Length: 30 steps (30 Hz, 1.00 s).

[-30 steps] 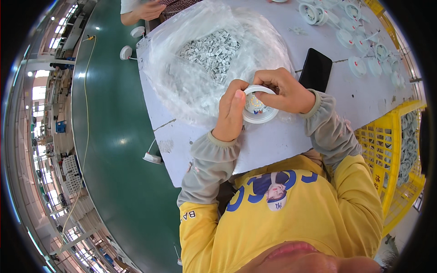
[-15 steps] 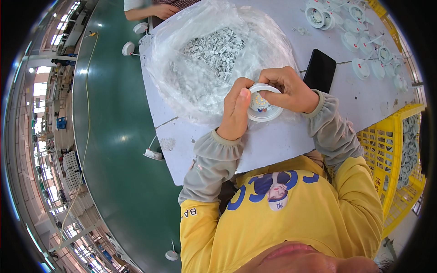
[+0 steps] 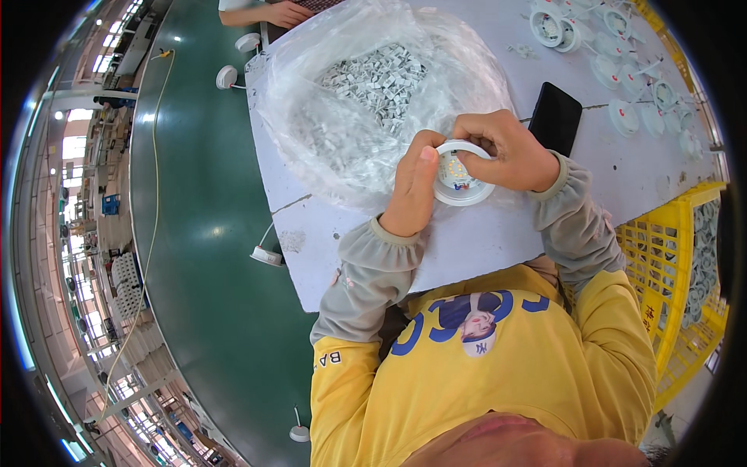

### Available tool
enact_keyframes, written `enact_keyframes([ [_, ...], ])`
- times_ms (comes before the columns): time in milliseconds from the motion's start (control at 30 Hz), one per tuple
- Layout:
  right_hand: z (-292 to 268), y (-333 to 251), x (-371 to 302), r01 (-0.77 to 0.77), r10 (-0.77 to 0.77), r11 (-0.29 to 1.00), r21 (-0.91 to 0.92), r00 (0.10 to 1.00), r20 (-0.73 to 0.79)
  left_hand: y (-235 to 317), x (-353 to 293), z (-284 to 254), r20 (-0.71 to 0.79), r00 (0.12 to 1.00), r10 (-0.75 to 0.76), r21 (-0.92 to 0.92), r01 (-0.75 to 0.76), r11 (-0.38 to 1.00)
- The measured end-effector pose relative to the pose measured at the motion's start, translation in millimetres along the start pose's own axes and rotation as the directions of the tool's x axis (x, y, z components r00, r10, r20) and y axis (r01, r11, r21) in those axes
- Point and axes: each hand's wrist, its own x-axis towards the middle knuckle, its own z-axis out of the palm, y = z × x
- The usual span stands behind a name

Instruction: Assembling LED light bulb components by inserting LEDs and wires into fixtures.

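Note:
A round white LED downlight [image 3: 464, 192] is held between my two hands above the table, its open face with a ring of small yellow LEDs turned toward me. My left hand [image 3: 414, 183] grips the left side of its rim, thumb along the edge. My right hand [image 3: 507, 153] is closed at the upper right of the rim, with its thumb reaching over the inside. Whether the right fingers also pinch a small part behind the rim is hidden. Just beyond my hands lies a clear plastic bag [image 3: 296, 101], opened wide around many small white-grey clips [image 3: 381, 82].
A black phone [image 3: 555, 118] lies right of the bag. Several white lamps [image 3: 622, 117] with wires cover the table's far right. A yellow crate [image 3: 661, 249] of grey parts stands at my right. Left is a green conveyor belt [image 3: 218, 194] carrying a few lamps. Another person's hand [image 3: 286, 14] rests at the far edge.
The whole view has shifted slightly, moving the table and bag a little rightward in the picture. Both hands keep hold of the downlight in nearly the same pose.

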Motion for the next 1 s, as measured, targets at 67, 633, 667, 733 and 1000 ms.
enact_keyframes([
  [67, -2, 4, -1, -0.030, 0.025, 0.994, 0.101, 0.999, 0.045, -4, -1, 1, 0.006, 1.000, 0.008, -0.010, -0.007, 1.000],
  [633, 1, 9, 3, -0.009, -0.001, 0.992, 0.129, 0.997, 0.080, -4, 0, -4, -0.003, 0.998, 0.055, -0.037, -0.055, 0.998],
  [667, 2, 10, 3, 0.039, -0.042, 0.994, 0.101, 0.999, 0.025, -4, 0, -4, -0.003, 0.999, 0.049, -0.039, -0.049, 0.998],
  [733, 3, 9, 3, 0.043, -0.046, 0.995, 0.090, 0.999, 0.028, -3, 0, -5, -0.006, 0.999, 0.045, -0.039, -0.046, 0.998],
  [1000, -4, 4, 3, 0.081, -0.106, 0.953, 0.292, 0.992, 0.072, -1, -6, -4, -0.124, 0.991, 0.044, -0.023, -0.047, 0.999],
])
